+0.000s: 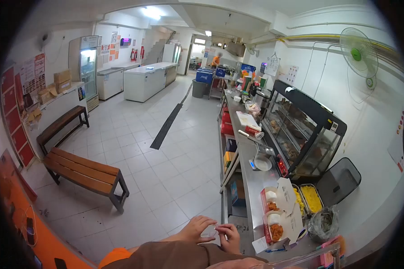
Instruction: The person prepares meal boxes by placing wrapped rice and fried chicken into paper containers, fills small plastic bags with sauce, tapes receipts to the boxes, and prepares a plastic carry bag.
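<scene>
From my head camera, I have both hands up in front of my lap, near the near end of the steel counter (pixel 250 188), just off its left edge. My right hand (pixel 230 237) has its fingertips pinched on a thin see-through thing (pixel 209 231) that sits between my two hands; it is too small to tell what it is. My left hand (pixel 196 229) curves round the other side of it, thumb and forefinger arched apart; I cannot tell whether they grip it too.

At the near end of the surface, toward the left edge, two open boxes (pixel 296 224) stand one behind the other, each with white rice and a reddish-brown fried piece inside. Yellow food (pixel 311 200) lies beside their lids, toward the wall-side edge, and a clear plastic bag (pixel 325 224) is near it. Farther along the left edge are a scale (pixel 252 165) and a round pan (pixel 263 162) next to it; a glass display cabinet (pixel 292 130) stands along the wall-side edge.
</scene>
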{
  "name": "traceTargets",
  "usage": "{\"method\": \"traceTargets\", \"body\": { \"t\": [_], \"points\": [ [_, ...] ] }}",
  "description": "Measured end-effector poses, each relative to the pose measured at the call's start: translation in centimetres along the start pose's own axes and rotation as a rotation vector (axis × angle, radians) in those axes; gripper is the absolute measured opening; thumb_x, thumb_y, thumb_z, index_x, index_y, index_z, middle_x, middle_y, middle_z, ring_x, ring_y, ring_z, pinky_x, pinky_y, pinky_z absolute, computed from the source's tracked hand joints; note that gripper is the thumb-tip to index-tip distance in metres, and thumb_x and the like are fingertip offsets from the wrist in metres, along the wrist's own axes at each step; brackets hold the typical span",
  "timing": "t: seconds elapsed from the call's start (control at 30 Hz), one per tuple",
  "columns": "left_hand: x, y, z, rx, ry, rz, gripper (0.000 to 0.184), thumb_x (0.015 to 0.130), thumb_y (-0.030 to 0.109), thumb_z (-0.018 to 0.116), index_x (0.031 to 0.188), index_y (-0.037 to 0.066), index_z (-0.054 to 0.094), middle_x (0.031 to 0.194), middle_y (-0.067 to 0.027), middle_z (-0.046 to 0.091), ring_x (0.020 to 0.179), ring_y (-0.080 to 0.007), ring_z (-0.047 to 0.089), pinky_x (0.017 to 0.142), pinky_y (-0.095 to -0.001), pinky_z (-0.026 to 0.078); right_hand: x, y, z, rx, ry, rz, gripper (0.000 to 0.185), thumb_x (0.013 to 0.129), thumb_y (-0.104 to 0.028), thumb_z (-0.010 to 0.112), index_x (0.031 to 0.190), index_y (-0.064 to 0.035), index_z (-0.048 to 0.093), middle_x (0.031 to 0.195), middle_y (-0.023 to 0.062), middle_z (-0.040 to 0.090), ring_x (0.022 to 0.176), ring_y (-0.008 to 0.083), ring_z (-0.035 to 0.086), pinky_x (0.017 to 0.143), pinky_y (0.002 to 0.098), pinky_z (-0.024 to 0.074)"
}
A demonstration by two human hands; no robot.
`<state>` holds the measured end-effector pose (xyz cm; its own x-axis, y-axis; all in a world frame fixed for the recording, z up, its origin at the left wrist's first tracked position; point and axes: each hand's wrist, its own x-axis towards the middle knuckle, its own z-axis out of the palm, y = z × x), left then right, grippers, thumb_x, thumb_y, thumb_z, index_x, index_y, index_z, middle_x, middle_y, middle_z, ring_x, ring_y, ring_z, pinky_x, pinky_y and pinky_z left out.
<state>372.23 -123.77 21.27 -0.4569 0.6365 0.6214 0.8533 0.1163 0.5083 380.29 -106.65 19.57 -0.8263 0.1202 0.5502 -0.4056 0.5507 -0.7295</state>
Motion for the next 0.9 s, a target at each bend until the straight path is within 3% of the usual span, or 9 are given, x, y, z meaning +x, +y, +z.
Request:
{"method": "traceTargets", "body": {
  "t": [0.13,0.23,0.33,0.43,0.7,0.9],
  "points": [
    [0.7,-0.6,0.5,-0.055,0.07,-0.053,0.058,0.068,0.031,0.076,0.115,0.006,0.051,0.104,-0.0098,0.056,0.098,-0.027,0.054,0.086,-0.0387,0.041,0.1,2.2,-0.7,0.263,0.108,0.169,0.021,0.081,0.005,0.057,0.101,0.0002,0.062,0.099,0.0107,0.058,0.084,0.0145,0.059,0.074,0.0254,0.0488],
    [0.6,-1.5,1.0,-0.196,0.13,-0.216,0.061,0.067,0.027,0.079,0.116,0.004,0.05,0.101,-0.0097,0.058,0.098,-0.0239,0.055,0.088,-0.0375,0.042,0.3,4.8,-1.6,0.373,-0.037,0.504,0.022,0.086,-0.001,0.053,0.107,0.0007,0.059,0.097,0.01,0.06,0.087,0.0129,0.059,0.076,0.0256,0.0482],
    [0.6,-2.0,1.1,-0.318,0.217,-0.403,0.062,0.067,0.023,0.08,0.117,0.003,0.048,0.1,-0.0091,0.06,0.099,-0.0203,0.056,0.089,-0.0356,0.042,-1.4,9.7,-2.9,0.163,-0.63,0.76,0.035,0.088,-0.018,0.056,0.12,-0.0032,0.053,0.119,0.0118,0.055,0.102,0.02,0.057,0.088,0.0322,0.045],
    [0.9,-2.8,0.6,-0.353,0.253,-0.465,0.063,0.068,0.022,0.079,0.119,0.003,0.046,0.101,-0.0089,0.061,0.098,-0.0186,0.056,0.09,-0.0343,0.042,-2.8,12.2,-2.7,0.065,-0.955,0.844,0.034,0.088,-0.019,0.056,0.118,-0.0032,0.053,0.118,0.0117,0.055,0.101,0.0199,0.057,0.087,0.0323,0.045],
    [0.9,-4.3,1.4,-0.445,0.513,-0.544,0.057,0.073,0.019,0.076,0.117,0.002,0.045,0.099,-0.009,0.06,0.094,-0.0173,0.057,0.087,-0.0319,0.043,-3.3,11.3,-0.1,0.153,-0.84,0.84,0.031,0.088,-0.02,0.055,0.114,-0.003,0.055,0.112,0.0116,0.056,0.097,0.0196,0.057,0.085,0.0326,0.0449],
    [2.9,-3.0,0.8,-0.58,0.546,-0.492,0.052,0.078,0.02,0.071,0.119,0.002,0.043,0.101,-0.0075,0.057,0.098,-0.016,0.054,0.09,-0.0308,0.041,-2.3,10.1,1.7,0.209,-0.759,0.79,0.029,0.088,-0.021,0.055,0.11,-0.0029,0.056,0.108,0.0115,0.057,0.095,0.0193,0.057,0.083,0.0328,0.0448]
  ]
}}
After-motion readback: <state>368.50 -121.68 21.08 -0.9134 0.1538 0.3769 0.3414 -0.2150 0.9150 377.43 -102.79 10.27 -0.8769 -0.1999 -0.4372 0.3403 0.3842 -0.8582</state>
